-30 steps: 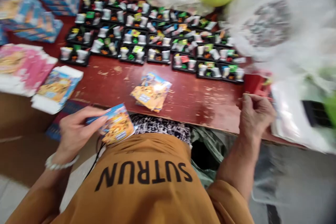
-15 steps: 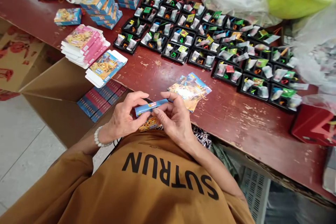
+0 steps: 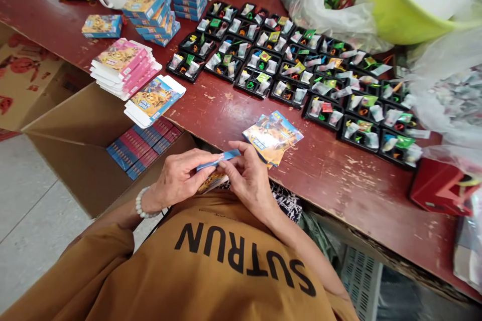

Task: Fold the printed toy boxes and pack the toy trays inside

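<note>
1. Large black capitals on the chest of a mustard-brown cotton shirt, lower middle of the frame, read "SUTRUN", upside down in this view.
2. A slim blue printed cardboard box, just above the shirt, bears lettering too small to read.
3. A flat blue-and-yellow printed card, right of centre, shows a title too small to read.

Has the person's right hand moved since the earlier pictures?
Yes: the right hand has moved left, from below the right end of the black trays to below their left half, beside the left hand on the folded blue carton.
</note>
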`<state>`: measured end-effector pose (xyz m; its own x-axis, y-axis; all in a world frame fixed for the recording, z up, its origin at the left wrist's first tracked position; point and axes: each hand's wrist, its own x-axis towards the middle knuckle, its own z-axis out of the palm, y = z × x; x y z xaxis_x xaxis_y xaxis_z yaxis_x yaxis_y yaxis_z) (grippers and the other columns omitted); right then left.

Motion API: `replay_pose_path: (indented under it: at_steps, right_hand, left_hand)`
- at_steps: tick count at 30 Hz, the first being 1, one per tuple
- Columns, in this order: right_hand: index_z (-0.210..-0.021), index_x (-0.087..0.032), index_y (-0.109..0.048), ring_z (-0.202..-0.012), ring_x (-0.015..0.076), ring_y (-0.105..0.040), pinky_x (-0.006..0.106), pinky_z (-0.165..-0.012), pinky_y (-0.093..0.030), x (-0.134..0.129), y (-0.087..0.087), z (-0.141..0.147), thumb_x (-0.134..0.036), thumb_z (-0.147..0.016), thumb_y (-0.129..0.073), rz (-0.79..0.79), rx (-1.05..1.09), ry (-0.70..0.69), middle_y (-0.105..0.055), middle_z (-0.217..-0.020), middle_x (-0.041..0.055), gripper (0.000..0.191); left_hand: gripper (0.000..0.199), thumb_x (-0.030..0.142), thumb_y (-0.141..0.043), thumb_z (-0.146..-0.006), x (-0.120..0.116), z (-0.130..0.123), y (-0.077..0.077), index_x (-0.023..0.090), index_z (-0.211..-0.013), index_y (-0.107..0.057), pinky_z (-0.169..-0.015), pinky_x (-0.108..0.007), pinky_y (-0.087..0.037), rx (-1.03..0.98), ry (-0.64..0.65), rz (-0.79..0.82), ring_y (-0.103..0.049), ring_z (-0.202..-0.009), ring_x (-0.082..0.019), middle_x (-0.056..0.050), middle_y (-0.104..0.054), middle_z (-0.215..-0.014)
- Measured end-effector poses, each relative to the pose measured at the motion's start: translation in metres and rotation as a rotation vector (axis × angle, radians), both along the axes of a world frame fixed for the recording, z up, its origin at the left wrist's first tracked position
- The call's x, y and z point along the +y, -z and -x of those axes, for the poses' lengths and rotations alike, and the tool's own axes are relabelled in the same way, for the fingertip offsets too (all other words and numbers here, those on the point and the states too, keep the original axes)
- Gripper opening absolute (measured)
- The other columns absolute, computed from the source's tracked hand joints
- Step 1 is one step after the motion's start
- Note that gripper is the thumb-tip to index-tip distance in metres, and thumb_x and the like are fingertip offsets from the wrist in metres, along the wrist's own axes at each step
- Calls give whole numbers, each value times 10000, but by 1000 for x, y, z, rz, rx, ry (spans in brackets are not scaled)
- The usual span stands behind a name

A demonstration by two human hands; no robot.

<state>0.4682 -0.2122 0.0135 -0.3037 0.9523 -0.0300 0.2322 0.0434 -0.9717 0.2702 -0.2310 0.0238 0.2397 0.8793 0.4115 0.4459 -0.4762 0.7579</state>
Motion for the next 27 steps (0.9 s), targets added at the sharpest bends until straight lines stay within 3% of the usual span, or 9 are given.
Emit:
replay_pose_path:
  at_steps: [4, 7, 9, 11, 15, 19, 23, 25, 27]
  right_hand:
    - [-1426, -220, -530, -695, 196, -663, 331, -657, -523, 3, 6, -7, -458, -987, -712, -223, -378, 20, -683, -808, 7, 531]
    - [-1258, -201, -638, -955, 263, -676, 389, -780, -567, 9, 6, -13, -533, -954, -751, -428, -422, -6, -681, -1068, 119, 464]
    - [-1191, -195, -623, -1004, 250, -661, 379, -804, -577, 14, 2, -16, -479, -982, -731, -478, -294, -85, -667, -1121, 121, 369]
    - [-1173, -198, -587, -892, 187, -660, 316, -743, -565, 18, -6, -19, -333, -1039, -655, -464, -182, -197, -686, -1044, 68, 202]
    - [-1174, -172, -620, -863, 177, -637, 307, -748, -534, 19, -25, -22, -129, -1080, -479, -661, -375, -390, -716, -999, 61, 175]
    - [-1050, -190, -687, -877, 186, -623, 320, -663, -468, 8, -34, -17, -199, -1125, -443, -964, -618, -520, -745, -1029, 53, 255]
    - [-1032, -197, -703, -871, 175, -648, 315, -644, -462, 14, -32, -46, -213, -1117, -482, -1038, -635, -496, -749, -969, 41, 238]
    - [-1163, -201, -695, -946, 196, -672, 343, -778, -526, 30, -33, -93, -181, -1098, -493, -956, -654, -325, -763, -1034, 58, 213]
    - [-1271, -214, -668, -1047, 234, -683, 402, -911, -546, 56, -31, -160, -171, -1073, -494, -804, -695, -25, -767, -1147, 86, 267]
  left_hand:
    - [248, 154, -789, -899, -1, 19, 0, 249, -1128, -795, -804, -241, -655, -285, -217, 124, -797, -895, -152, -17, -832, -1068]
    - [228, 182, -886, -776, 7, 47, 6, 234, -973, -784, -792, -221, -659, -661, -320, 151, -788, -848, -140, 4, -823, -961]
    - [261, 216, -907, -725, 16, 68, 15, 218, -943, -764, -730, -256, -675, -818, -203, 336, -782, -784, -159, -13, -811, -921]
    - [307, 389, -872, -766, 25, 87, 25, 197, -976, -755, -651, -362, -690, -845, 19, 623, -785, -746, -236, -81, -802, -918]
    - [760, 787, -670, -821, 37, 94, 35, 185, -1282, -722, -910, -579, -665, -540, 439, 915, -737, -1174, -446, -230, -725, -1328]
    - [988, 672, -832, -750, 36, 57, 31, 296, -1594, -484, -1136, -538, -557, 38, 698, 804, -591, -1412, -437, -125, -624, -1529]
    - [1082, 371, -821, -738, 24, 28, 31, 322, -1679, -289, -1162, -537, -537, 363, 599, 608, -601, -1409, -419, -107, -570, -1590]
    - [1106, 344, -804, -724, 21, 27, 35, 312, -1679, -248, -1170, -555, -529, 432, 517, 571, -589, -1420, -428, -129, -525, -1625]
    - [1106, 348, -790, -727, 21, 33, 39, 307, -1674, -221, -1176, -577, -519, 466, 411, 540, -568, -1437, -440, -142, -499, -1639]
